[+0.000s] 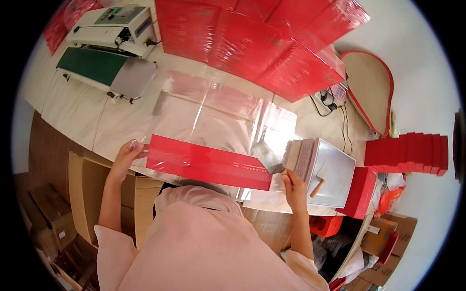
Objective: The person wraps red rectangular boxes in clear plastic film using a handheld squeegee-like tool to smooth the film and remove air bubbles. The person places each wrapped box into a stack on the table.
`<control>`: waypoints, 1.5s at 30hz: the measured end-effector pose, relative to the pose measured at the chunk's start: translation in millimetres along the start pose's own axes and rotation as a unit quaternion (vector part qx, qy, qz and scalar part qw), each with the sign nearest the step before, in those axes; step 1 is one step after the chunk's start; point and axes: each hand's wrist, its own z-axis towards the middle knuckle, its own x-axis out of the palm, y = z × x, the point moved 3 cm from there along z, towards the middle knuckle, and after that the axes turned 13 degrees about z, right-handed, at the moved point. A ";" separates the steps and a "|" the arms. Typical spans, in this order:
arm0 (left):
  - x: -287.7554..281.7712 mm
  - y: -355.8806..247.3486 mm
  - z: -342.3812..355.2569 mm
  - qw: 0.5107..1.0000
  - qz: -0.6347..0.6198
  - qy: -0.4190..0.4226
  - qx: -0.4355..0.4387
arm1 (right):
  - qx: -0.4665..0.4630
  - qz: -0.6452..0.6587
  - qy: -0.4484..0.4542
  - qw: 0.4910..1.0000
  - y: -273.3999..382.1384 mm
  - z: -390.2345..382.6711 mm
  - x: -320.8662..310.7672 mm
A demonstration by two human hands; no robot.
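A long, flat red box (204, 161) lies at the table's near edge, with glossy clear plastic film (213, 104) spread out behind it. At the box's left end, my left hand (127, 156) is closed with a bit of clear film between thumb and fingers. My right hand (294, 188) grips a scraper (266, 155) with a wide metal blade, which reaches over the box's right end. The scraper's handle is mostly hidden in my fingers. To the right, a second scraper (319, 178) with a wooden handle rests on a white, flat-topped device (337, 162).
Stacked film-wrapped red boxes (252, 46) stand at the back. A sealing machine (107, 53) with a green belt is at the far left. More red boxes (407, 153) are piled right; an open carton (83, 194) stands below the table at left. Cables (332, 106) lie back right.
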 end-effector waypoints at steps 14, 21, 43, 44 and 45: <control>-7.0 27.6 11.7 0.995 -0.080 0.049 0.025 | -0.203 0.073 0.259 0.941 148.7 12.4 157.7; -4.5 36.5 14.7 0.996 -0.073 0.036 0.036 | -0.199 0.027 0.296 0.934 169.4 26.5 187.7; -1.6 35.9 16.0 0.992 -0.096 0.063 0.040 | -0.180 -0.037 0.197 0.963 160.7 57.8 185.2; -1.6 32.3 14.8 0.992 -0.103 0.062 0.041 | -0.169 -0.039 0.194 0.965 159.2 58.0 182.8; -1.1 29.9 14.2 0.991 -0.110 0.061 0.042 | -0.159 -0.042 0.191 0.968 157.7 58.0 180.2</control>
